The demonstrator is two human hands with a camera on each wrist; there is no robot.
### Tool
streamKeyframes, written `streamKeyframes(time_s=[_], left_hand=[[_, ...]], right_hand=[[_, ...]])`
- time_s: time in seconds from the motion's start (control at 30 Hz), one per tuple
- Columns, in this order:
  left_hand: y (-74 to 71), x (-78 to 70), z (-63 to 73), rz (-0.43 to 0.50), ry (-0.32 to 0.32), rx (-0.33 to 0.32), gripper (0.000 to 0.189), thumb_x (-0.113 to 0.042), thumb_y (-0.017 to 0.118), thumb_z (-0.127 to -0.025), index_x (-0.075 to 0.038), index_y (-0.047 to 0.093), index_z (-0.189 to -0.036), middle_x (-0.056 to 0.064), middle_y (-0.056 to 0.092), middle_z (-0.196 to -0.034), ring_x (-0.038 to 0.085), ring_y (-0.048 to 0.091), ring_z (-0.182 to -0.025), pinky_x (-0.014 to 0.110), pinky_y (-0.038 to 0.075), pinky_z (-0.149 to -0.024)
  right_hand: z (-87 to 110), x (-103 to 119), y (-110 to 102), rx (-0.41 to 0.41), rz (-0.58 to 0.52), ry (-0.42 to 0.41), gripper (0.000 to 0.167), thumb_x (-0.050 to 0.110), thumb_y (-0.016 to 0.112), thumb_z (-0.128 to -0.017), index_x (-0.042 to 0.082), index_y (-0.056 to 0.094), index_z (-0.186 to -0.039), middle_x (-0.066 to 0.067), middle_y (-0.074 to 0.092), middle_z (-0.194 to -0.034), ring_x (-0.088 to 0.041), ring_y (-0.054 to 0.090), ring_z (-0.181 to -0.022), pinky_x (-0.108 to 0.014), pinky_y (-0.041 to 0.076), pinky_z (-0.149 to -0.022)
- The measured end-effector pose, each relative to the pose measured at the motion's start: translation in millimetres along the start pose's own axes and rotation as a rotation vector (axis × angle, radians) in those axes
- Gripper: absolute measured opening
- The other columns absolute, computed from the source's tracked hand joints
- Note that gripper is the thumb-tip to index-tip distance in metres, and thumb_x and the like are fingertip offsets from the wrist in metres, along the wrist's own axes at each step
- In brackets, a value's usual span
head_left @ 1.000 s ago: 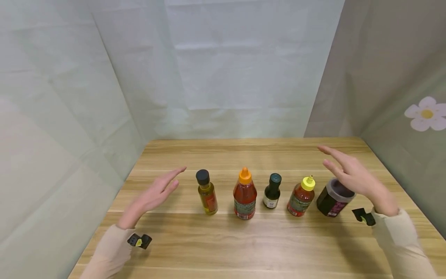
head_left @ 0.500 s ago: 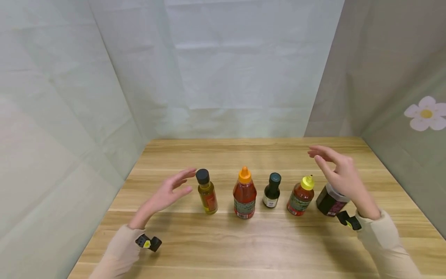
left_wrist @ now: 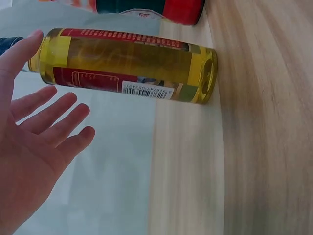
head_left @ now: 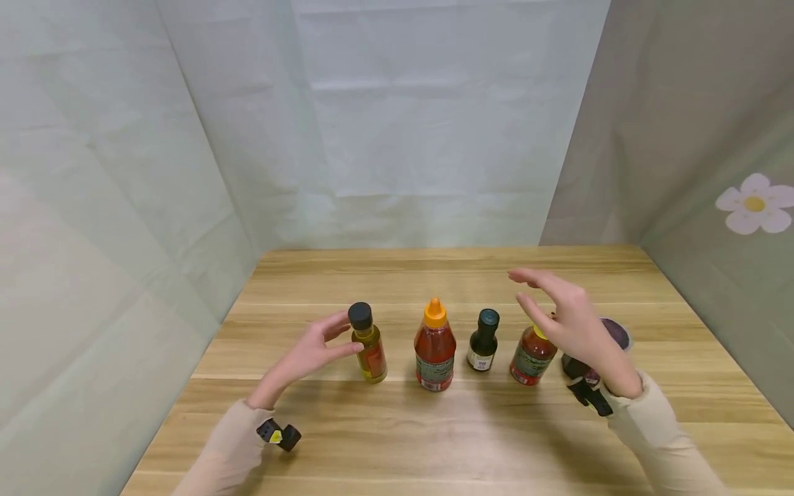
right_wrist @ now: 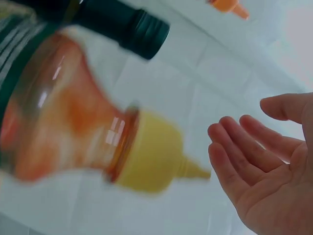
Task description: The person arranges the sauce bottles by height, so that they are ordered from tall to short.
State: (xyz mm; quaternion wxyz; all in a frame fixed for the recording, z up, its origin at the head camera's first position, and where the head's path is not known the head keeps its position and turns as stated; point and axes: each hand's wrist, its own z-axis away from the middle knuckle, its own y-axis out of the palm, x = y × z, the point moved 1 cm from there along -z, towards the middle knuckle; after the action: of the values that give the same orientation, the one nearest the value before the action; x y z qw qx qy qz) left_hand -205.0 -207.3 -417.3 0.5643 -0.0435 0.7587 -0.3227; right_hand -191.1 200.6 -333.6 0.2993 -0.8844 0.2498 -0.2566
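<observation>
My left hand (head_left: 316,346) is at the oil bottle (head_left: 372,358), which stands upright with a black cap, yellow oil and a red label. The thumb overlaps the bottle's shoulder and the fingers reach behind its neck. In the left wrist view the fingers (left_wrist: 73,110) are spread and loosely bent beside the bottle. My right hand (head_left: 573,324) hovers over the yellow-capped red sauce bottle (head_left: 532,358), partly hiding its cap. Nothing is in this hand, and its thumb and fingers are apart. To its left stands a small dark bottle (head_left: 482,344) with a dark green cap.
An orange-capped red sauce bottle (head_left: 435,351) stands between the oil bottle and the small dark bottle. At the right end, a dark jar (head_left: 616,334) is partly hidden by the right wrist. Pale cloth walls (head_left: 428,138) enclose the wooden table (head_left: 397,441) at the back and sides.
My left hand has moved right, up to the oil bottle. My right hand has moved left from over the dark jar to over the yellow-capped bottle. The bottles stay in place.
</observation>
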Motion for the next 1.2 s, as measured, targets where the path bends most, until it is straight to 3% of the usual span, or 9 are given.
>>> streamKeyframes(time_s=[0.2,0.33,0.73,0.97,1.2], left_hand=[[5.4,-3.6,-1.0,0.052,0.06,0.032,0.063,-0.019,0.074,-0.086,-0.008,0.047,-0.142,0.018,0.053,-0.141,0.039,0.048,-0.131,0.056,0.039,-0.108],[7.2,-3.5,-0.9,0.059,0.063,0.044,0.063,-0.019,0.075,-0.085,-0.008,0.047,-0.141,0.017,0.054,-0.14,0.037,0.049,-0.13,0.054,0.04,-0.108],[11.5,-3.0,2.5,0.08,0.044,0.078,0.061,-0.018,0.075,-0.085,-0.007,0.05,-0.139,0.016,0.057,-0.137,0.036,0.052,-0.127,0.053,0.04,-0.107],[13.5,-3.1,5.1,0.083,0.026,0.071,0.056,-0.018,0.075,-0.085,-0.005,0.053,-0.135,0.017,0.059,-0.132,0.036,0.056,-0.124,0.052,0.043,-0.106],[16.1,-4.1,6.3,0.097,0.021,0.06,0.054,-0.017,0.074,-0.086,-0.003,0.053,-0.134,0.019,0.06,-0.131,0.036,0.058,-0.121,0.048,0.047,-0.103]], right_hand=[[-5.0,16,18,0.083,-0.091,-0.003,0.05,0.0,0.071,-0.083,0.006,0.058,-0.13,-0.011,0.065,-0.126,-0.025,0.063,-0.11,-0.035,0.054,-0.09],[-8.7,28,29,0.18,-0.166,0.025,0.056,0.007,0.072,-0.085,0.008,0.051,-0.137,-0.01,0.06,-0.134,-0.026,0.06,-0.117,-0.045,0.053,-0.093],[-13.4,46,61,0.458,-0.378,0.221,0.073,0.023,0.071,-0.089,0.008,0.033,-0.149,-0.011,0.044,-0.15,-0.027,0.047,-0.135,-0.041,0.043,-0.109],[-11.1,46,80,0.536,-0.471,0.349,0.077,0.023,0.072,-0.088,0.005,0.029,-0.15,-0.016,0.044,-0.148,-0.034,0.049,-0.132,-0.047,0.044,-0.107],[-12.4,49,89,0.514,-0.417,0.309,0.059,0.021,0.071,-0.088,0.003,0.046,-0.138,-0.015,0.061,-0.131,-0.034,0.059,-0.121,-0.047,0.051,-0.099]])
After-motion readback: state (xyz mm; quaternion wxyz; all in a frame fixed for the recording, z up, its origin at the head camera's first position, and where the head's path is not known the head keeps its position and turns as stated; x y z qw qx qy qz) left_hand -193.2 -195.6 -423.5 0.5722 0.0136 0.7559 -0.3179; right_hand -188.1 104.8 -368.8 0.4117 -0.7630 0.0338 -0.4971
